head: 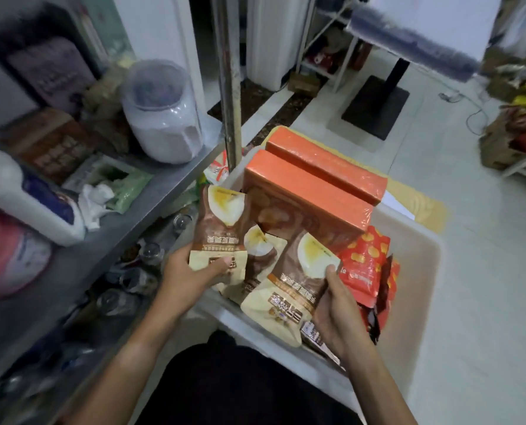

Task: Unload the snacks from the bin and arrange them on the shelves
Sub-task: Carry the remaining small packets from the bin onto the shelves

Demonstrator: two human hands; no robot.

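I see my left hand (194,273) gripping 1 brown-and-cream snack pouch (220,228) by its lower edge, thumb on the front. My right hand (336,311) holds a 2nd matching pouch (295,279), thumb on its side. Both pouches sit over the white bin (408,271), which also holds a 3rd pouch (260,257), 2 orange boxes (307,191) and red packets (364,265). The grey shelf (151,207) is at left.

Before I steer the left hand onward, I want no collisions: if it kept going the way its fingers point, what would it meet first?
The left hand, holding a brown pouch, points toward the bin's middle. It would likely meet the half-hidden pouch beside it first, though depth is unclear.
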